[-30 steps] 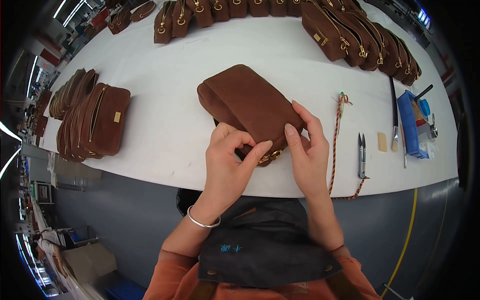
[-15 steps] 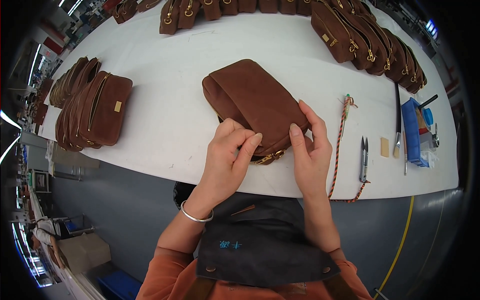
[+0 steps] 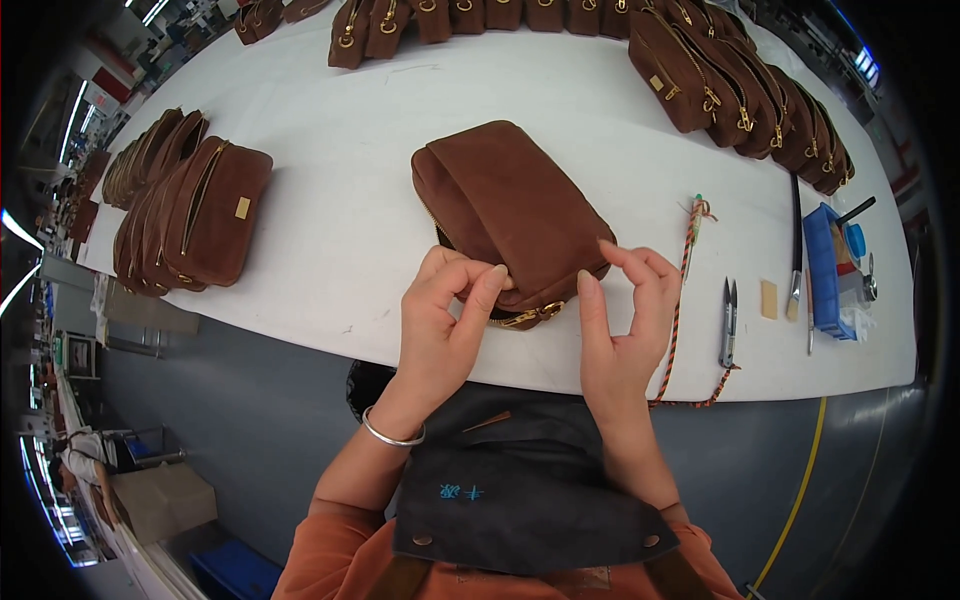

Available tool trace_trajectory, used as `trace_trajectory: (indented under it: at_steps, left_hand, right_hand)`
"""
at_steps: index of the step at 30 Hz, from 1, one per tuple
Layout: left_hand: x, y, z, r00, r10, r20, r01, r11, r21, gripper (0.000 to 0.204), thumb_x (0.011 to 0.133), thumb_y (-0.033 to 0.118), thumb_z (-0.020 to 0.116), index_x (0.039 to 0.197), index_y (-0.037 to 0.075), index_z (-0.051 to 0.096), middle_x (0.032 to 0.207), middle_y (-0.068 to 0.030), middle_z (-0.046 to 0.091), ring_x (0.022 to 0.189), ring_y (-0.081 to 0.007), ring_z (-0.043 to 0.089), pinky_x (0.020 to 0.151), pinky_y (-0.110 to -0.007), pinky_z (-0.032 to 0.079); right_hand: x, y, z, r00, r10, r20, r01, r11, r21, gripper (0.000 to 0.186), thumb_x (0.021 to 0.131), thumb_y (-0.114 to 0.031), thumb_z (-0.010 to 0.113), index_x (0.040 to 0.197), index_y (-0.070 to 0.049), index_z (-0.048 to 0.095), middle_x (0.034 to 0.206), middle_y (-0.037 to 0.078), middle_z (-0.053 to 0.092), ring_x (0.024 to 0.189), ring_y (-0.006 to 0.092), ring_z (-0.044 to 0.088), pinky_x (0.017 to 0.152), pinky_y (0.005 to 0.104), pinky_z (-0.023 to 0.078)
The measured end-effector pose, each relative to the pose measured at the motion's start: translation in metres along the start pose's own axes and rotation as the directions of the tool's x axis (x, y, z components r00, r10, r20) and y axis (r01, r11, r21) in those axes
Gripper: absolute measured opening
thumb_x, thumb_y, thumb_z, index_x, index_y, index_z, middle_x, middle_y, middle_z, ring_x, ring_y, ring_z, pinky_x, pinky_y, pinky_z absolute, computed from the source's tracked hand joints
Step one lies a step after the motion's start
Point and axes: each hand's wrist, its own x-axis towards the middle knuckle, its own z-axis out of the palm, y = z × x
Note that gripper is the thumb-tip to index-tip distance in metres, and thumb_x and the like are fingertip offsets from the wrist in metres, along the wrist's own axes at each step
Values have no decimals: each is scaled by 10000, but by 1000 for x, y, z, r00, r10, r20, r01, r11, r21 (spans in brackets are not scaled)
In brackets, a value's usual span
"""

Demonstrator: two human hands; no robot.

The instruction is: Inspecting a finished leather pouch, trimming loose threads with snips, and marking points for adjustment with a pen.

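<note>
One brown suede pouch (image 3: 510, 205) lies on the white table (image 3: 330, 250), near its front edge and straight ahead of the person, with its gold zipper end (image 3: 525, 317) turned toward them. The left hand (image 3: 445, 320) is curled over that near end, its fingers bent and the thumb pressed against the pouch beside the zipper, so it is gripping the pouch there. The right hand (image 3: 625, 320) is just beside the same end, half open: the forefinger and thumb are held apart with nothing between them, and the thumb tip sits close to the zipper; whether it touches is hard to tell. A silver bangle (image 3: 392, 435) circles the left wrist. At the left of the table stands one stack of like pouches (image 3: 185, 215), set on edge; at least four show, but the exact count cannot be told. Another row of pouches (image 3: 745, 95) leans at the far right, about six of them, and more line the far edge (image 3: 470, 15). Right of the hands lies one braided cord (image 3: 685, 290), orange and dark, running from a knotted end toward the table edge. Beyond it are one pair of thread snips (image 3: 729, 322), one small tan tag (image 3: 769, 299), one long dark tool (image 3: 796, 245) and one blue tray (image 3: 825, 270) holding small items.
</note>
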Motion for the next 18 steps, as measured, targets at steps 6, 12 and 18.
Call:
trace_trajectory:
  at_steps: [6,12,18]
  left_hand:
    - [-2,-7,2,1000,-5,4,5,999,-46,142,936,116,637,904,-13,685,829,-46,542,690,-97,523,632,-228,439]
    - [-3,-2,2,1000,-11,15,12,998,-60,124,930,101,641,911,-13,687,836,-48,546,692,-96,543,616,-228,455]
    - [-3,0,2,1000,-12,10,12,997,-70,119,928,93,641,916,-16,687,845,-54,550,695,-100,553,624,-226,468]
  right_hand:
    - [-7,-17,-1,968,93,233,-156,950,270,140,821,-3,724,938,-6,647,845,66,591,633,128,589,496,246,476]
    - [-14,-20,9,947,203,249,-256,945,205,148,825,-28,735,930,-13,633,736,57,594,559,118,584,467,248,446]
    - [-11,-21,13,937,189,292,-253,946,200,104,873,-42,687,919,-22,596,588,56,583,474,153,555,457,271,429]
